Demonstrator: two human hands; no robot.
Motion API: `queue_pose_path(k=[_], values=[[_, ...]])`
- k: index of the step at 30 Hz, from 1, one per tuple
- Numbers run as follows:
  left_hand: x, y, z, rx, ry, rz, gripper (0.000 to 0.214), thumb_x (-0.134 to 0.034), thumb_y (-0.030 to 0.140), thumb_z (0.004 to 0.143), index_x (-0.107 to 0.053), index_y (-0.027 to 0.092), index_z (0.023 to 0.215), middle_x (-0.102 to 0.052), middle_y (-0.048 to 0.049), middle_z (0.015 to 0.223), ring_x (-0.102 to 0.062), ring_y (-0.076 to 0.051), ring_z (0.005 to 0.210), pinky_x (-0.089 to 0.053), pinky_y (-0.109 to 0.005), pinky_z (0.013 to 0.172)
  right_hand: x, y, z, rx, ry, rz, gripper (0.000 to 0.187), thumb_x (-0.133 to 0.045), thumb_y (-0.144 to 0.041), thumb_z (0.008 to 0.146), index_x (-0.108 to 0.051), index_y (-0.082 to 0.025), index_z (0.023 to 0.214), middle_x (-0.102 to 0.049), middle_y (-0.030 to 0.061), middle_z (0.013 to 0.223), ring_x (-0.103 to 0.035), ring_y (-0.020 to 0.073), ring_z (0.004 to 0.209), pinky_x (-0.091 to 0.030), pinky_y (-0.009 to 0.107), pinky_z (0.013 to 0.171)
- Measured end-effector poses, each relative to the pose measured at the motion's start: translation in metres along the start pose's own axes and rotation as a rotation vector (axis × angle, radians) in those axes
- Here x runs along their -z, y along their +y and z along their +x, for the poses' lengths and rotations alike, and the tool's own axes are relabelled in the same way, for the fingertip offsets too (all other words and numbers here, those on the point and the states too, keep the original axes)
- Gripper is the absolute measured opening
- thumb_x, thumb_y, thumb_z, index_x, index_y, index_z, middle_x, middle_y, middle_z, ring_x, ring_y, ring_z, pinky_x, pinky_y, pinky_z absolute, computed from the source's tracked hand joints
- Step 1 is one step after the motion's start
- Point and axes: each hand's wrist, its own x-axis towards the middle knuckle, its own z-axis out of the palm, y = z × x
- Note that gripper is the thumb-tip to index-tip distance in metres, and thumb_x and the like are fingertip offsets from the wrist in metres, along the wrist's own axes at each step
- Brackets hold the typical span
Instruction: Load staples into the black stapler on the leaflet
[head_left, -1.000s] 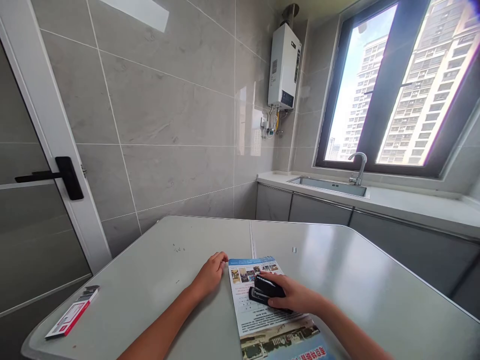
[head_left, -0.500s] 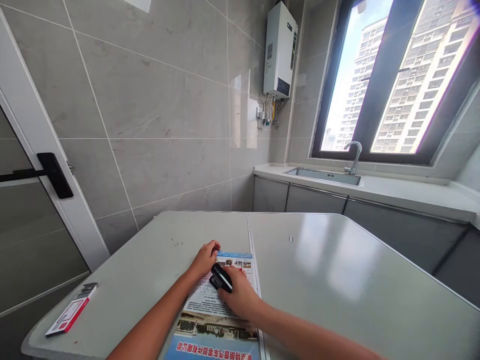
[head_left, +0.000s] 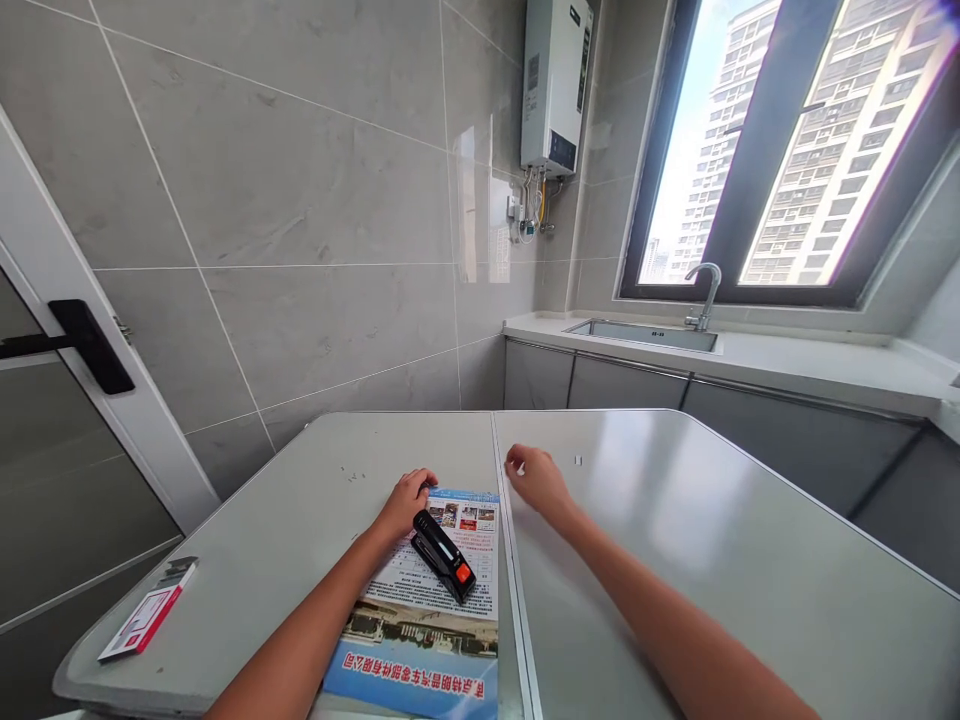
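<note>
A printed leaflet (head_left: 435, 620) with blue edges lies on the grey table (head_left: 675, 540) in front of me. A black stapler (head_left: 442, 555) with a red end rests on the leaflet, free of both hands. My left hand (head_left: 405, 500) presses on the leaflet's top left corner, fingers curled down on the paper. My right hand (head_left: 532, 478) hovers by the leaflet's top right corner, fingers loosely bent, holding nothing I can see.
A red and white small box (head_left: 146, 622) lies at the table's left edge. A seam (head_left: 506, 560) runs down the tabletop's middle. Behind are a tiled wall, a door with a black handle (head_left: 82, 345), a counter with a sink (head_left: 645, 335) and a tap.
My right hand has let go of the stapler and moved up to the right. The stapler now lies on the leaflet. My left hand stays on the corner.
</note>
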Motion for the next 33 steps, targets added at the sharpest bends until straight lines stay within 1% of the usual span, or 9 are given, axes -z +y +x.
queue_pose_path(k=[3, 6, 8, 11, 15, 19, 24, 28, 33], values=[[0.001, 0.003, 0.001, 0.000, -0.003, 0.012, 0.029, -0.047, 0.006, 0.082, -0.067, 0.019, 0.098, -0.073, -0.0073, 0.107, -0.062, -0.024, 0.106, -0.048, -0.040, 0.101, 0.024, 0.060, 0.024, -0.149, 0.124, -0.124, 0.031, -0.046, -0.018, 0.097, -0.071, -0.017, 0.113, -0.066, 0.0161, 0.115, -0.054, 0.0294, 0.117, -0.043, 0.035, 0.090], [0.002, 0.006, 0.001, 0.001, -0.011, 0.038, 0.029, -0.047, 0.007, 0.083, -0.067, 0.020, 0.098, -0.073, -0.0070, 0.106, -0.063, -0.024, 0.106, -0.048, -0.040, 0.100, 0.031, 0.109, 0.028, -0.250, 0.134, -0.214, 0.032, -0.050, -0.021, 0.097, -0.073, -0.013, 0.117, -0.059, 0.0220, 0.125, -0.048, 0.0363, 0.123, -0.043, 0.041, 0.092], [0.002, 0.007, 0.000, 0.002, -0.019, 0.050, 0.029, -0.047, 0.007, 0.083, -0.068, 0.020, 0.099, -0.073, -0.0070, 0.107, -0.063, -0.024, 0.106, -0.048, -0.040, 0.101, 0.028, 0.129, 0.028, -0.283, 0.100, -0.246, 0.032, -0.050, -0.020, 0.097, -0.075, -0.010, 0.114, -0.060, 0.0240, 0.120, -0.050, 0.0374, 0.119, -0.043, 0.042, 0.092], [0.002, 0.008, 0.000, 0.003, -0.032, 0.056, 0.030, -0.048, 0.007, 0.085, -0.068, 0.020, 0.101, -0.072, -0.0070, 0.109, -0.062, -0.024, 0.108, -0.048, -0.039, 0.102, 0.018, 0.140, 0.030, -0.261, 0.050, -0.265, 0.035, -0.046, -0.016, 0.098, -0.076, -0.009, 0.114, -0.062, 0.0218, 0.116, -0.054, 0.0335, 0.116, -0.043, 0.038, 0.093], [0.001, 0.007, -0.001, 0.000, -0.042, 0.062, 0.031, -0.048, 0.004, 0.085, -0.070, 0.018, 0.101, -0.072, -0.0081, 0.108, -0.061, -0.025, 0.108, -0.047, -0.040, 0.101, 0.003, 0.124, 0.034, -0.146, -0.002, -0.270, 0.037, -0.043, -0.013, 0.099, -0.077, -0.011, 0.112, -0.066, 0.0178, 0.115, -0.057, 0.0284, 0.114, -0.042, 0.033, 0.093], [0.001, 0.006, -0.002, -0.018, -0.047, 0.056, 0.036, -0.050, 0.003, 0.087, -0.074, 0.019, 0.107, -0.069, -0.0087, 0.110, -0.059, -0.025, 0.110, -0.045, -0.039, 0.103, -0.014, 0.089, 0.031, -0.017, -0.051, -0.268, 0.036, -0.043, -0.008, 0.097, -0.077, -0.014, 0.110, -0.069, 0.0144, 0.110, -0.060, 0.0242, 0.107, -0.042, 0.030, 0.088], [0.005, 0.007, -0.003, 0.002, -0.055, 0.159, 0.036, -0.056, 0.012, 0.094, -0.072, 0.024, 0.124, -0.066, -0.0087, 0.114, -0.059, -0.026, 0.112, -0.044, -0.039, 0.102, -0.046, 0.042, 0.027, 0.093, -0.076, -0.269, 0.035, -0.046, -0.008, 0.097, -0.072, -0.015, 0.120, -0.071, 0.0128, 0.108, -0.058, 0.0248, 0.110, -0.040, 0.030, 0.087], [0.007, 0.006, -0.004, 0.063, -0.047, 0.238, 0.023, -0.060, 0.016, 0.094, -0.073, 0.024, 0.111, -0.067, -0.0064, 0.111, -0.060, -0.025, 0.111, -0.044, -0.036, 0.100, -0.061, 0.025, 0.030, 0.115, -0.103, -0.271, 0.032, -0.045, -0.011, 0.099, -0.074, -0.015, 0.111, -0.070, 0.0135, 0.106, -0.061, 0.0235, 0.102, -0.041, 0.029, 0.083], [0.006, 0.002, -0.003, 0.090, -0.015, 0.258, 0.016, -0.060, 0.016, 0.093, -0.072, 0.023, 0.101, -0.067, -0.0066, 0.106, -0.061, -0.024, 0.106, -0.044, -0.034, 0.096, -0.058, 0.022, 0.035, 0.138, -0.137, -0.284, 0.031, -0.048, -0.009, 0.096, -0.075, -0.015, 0.109, -0.071, 0.0145, 0.108, -0.062, 0.0243, 0.105, -0.042, 0.029, 0.084]])
